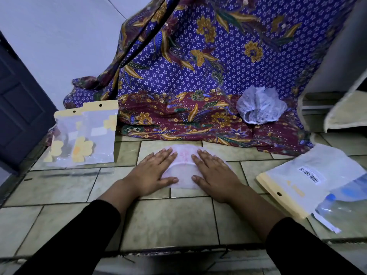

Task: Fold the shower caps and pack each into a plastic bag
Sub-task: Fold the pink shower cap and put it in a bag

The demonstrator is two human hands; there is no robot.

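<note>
A flattened pink shower cap [183,165] is pressed to the floor [168,221] under the straight, slightly spread fingers of the left hand [153,171] and right hand [213,173]. Left of the fingers, two clear flower-printed bags [95,133] are laid overlapping, contents unclear. Right of them, something blue is held in a yellow-edged bag [297,181] whose barcode label [310,175] cannot be read. Beyond the fingertips, a crumpled white cap [261,106] is seen

Your left sleeve [69,235] (7 o'clock) and right sleeve [309,249] (5 o'clock): black, long, plain, cuffs mid-forearm. Left hand [153,171], right hand [214,173] bare.
</note>
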